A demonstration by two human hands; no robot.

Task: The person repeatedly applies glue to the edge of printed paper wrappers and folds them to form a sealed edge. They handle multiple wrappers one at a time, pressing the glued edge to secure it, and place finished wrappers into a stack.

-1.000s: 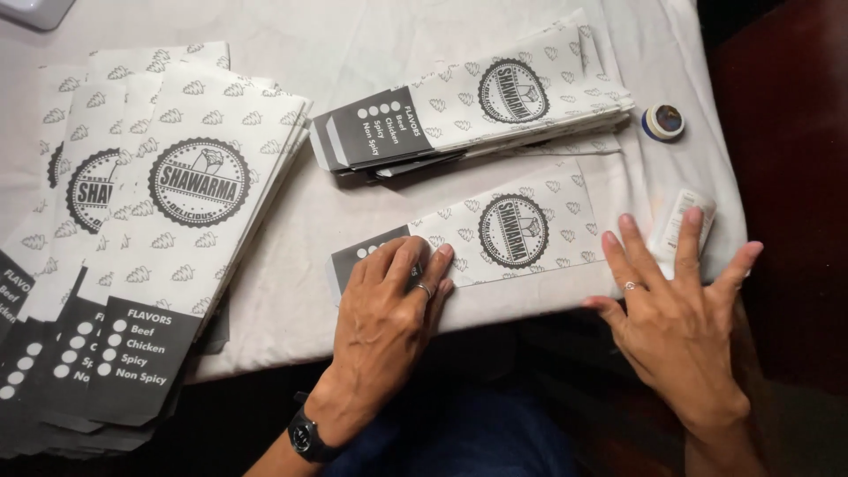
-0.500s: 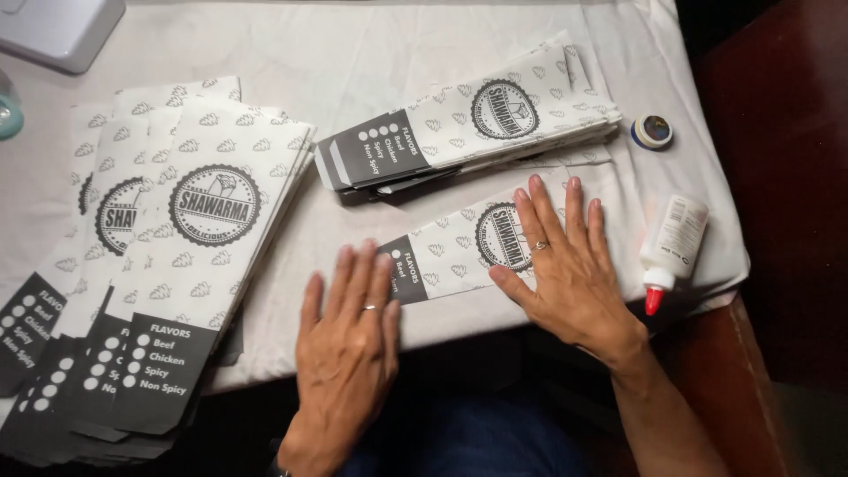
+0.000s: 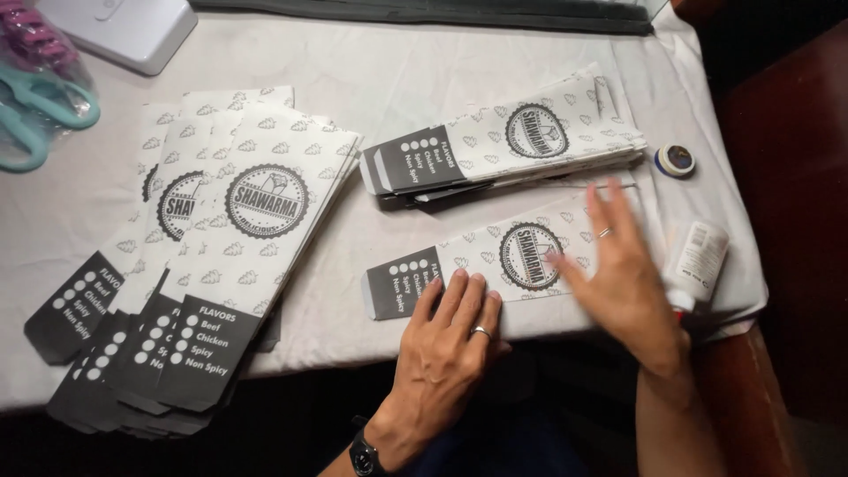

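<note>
A folded white paper bag with a dark end panel and a round emblem lies flat near the table's front edge. My left hand rests flat, fingers together, on its lower left edge. Flat and blurred with motion, my right hand lies over the bag's right part, fingers spread. Neither hand grips anything. Just behind lies a stack of folded bags of the same print.
A fanned pile of unfolded printed sheets covers the left of the white tablecloth. A white glue bottle and its small round cap lie at the right edge. Teal scissors and a white box sit far left.
My right hand came from beside the glue bottle onto the bag and now slides right along it. My left hand stayed on the bag's left end, shifting slightly up the bag.
</note>
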